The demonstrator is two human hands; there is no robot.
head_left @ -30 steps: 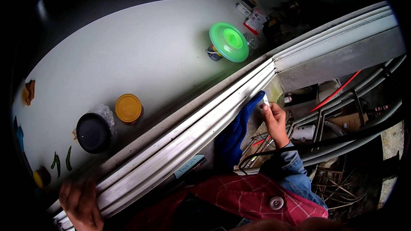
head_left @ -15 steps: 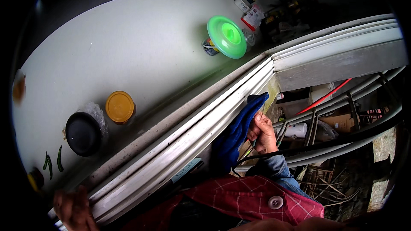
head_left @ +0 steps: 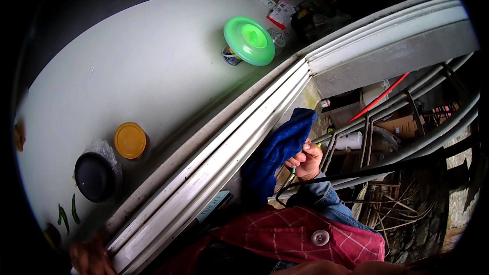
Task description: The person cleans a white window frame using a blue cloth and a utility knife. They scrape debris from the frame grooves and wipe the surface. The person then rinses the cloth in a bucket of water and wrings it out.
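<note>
My right hand (head_left: 306,161) pinches a dark blue cloth (head_left: 275,147), which hangs bunched beside the outer side of a white window frame (head_left: 219,160) with long grooved tracks. Its fingers are closed on the cloth's edge, and part of the cloth is hidden behind the sleeve. At the lower left, in shadow, my left hand (head_left: 90,257) has its fingers curled over the near end of the frame. A strip with a light blue label (head_left: 213,205) shows between the frame and my red checked clothing.
On the white counter (head_left: 132,51) inside stand a green lid (head_left: 249,40) over a container, a yellow-lidded jar (head_left: 130,140) and a black round lid (head_left: 95,177), with green chillies (head_left: 75,209). Outside the frame run grey metal rails (head_left: 407,150), a black strap and a red pole (head_left: 378,98).
The whole view has shifted, with the window corner and green lid now further left and higher. My right hand still grips the blue cloth, which looks more bunched and broader at its top.
</note>
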